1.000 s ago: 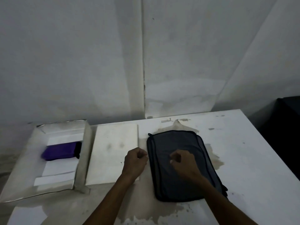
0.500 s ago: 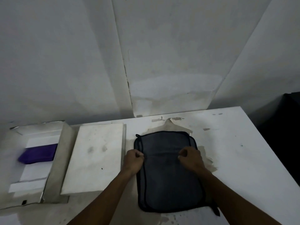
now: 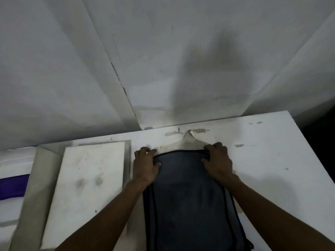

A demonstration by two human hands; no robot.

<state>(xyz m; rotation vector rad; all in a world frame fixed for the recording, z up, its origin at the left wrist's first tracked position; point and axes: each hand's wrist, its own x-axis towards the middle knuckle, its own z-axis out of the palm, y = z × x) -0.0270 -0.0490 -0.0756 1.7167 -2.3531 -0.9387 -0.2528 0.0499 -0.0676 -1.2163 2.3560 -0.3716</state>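
Okay, dark zip case lies flat on the white table, its long axis running away from the camera. Its near end is cut off by the bottom frame edge. Left hand grips the far-left corner, fingers curled over the far edge and thumb pressed on the top face. Right hand grips the far-right corner the same way, fingers hooked over the rim and thumb on top. Both forearms come in from the bottom and cover stretches of the case's long sides.

Around it:
- A flat white slab, maybe a box lid, sits just beside the case on the left and is smudged with dark marks. The left wrist lies between slab and case.
- Further left is an open tray with a grey side wall.
- Inside the tray is a purple item, cut off by the left frame edge. Cannot tell what it is.
- A peeled patch in the table surface lies just past the case's far edge, between the hands, with small scuffs further right.
- A grey wall stands behind the table, with a slanted seam and a dark shadow blot.
- A black shape sits off the right table edge, too dark to identify.

Hard to see: fingertips of both hands are hidden behind the case rim. Zip detail is unreadable. The picture is dim and a bit blurred.
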